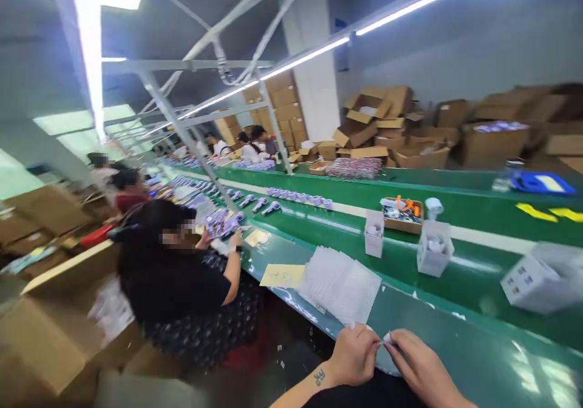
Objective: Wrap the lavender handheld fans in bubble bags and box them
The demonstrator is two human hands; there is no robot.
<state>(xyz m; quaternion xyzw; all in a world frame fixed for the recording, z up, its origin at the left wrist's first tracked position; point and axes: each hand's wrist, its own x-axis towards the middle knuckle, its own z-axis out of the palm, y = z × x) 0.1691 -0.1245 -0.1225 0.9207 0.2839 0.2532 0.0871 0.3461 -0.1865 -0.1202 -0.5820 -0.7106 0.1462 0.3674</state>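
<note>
Clock face centred on the two hands. Stretching from ten o'clock round to nearly three, a long green conveyor belt. Along its near edge, directly under the hands, a green worktable. Between nine and ten, well apart, a seated co-worker in black; farther out at nine, an open cardboard carton.

At eleven, just beyond the left hand, a fanned stack of white translucent sheets, flat on the worktable. On the belt, a blurred white bin at two, a square white bin with pale parts inside at one, and a narrow white bin at twelve. Touching the stack at ten, a handwritten yellow paper.

At the centre, left hand with fingers curled in, pinching between thumb and forefinger; right hand close beside at three, likewise pinching, other fingers bent. Smallest of all, a small white piece, right between the two sets of fingertips, gripped from both sides above the worktable's near edge. Too tiny and too covered to name further.
</note>
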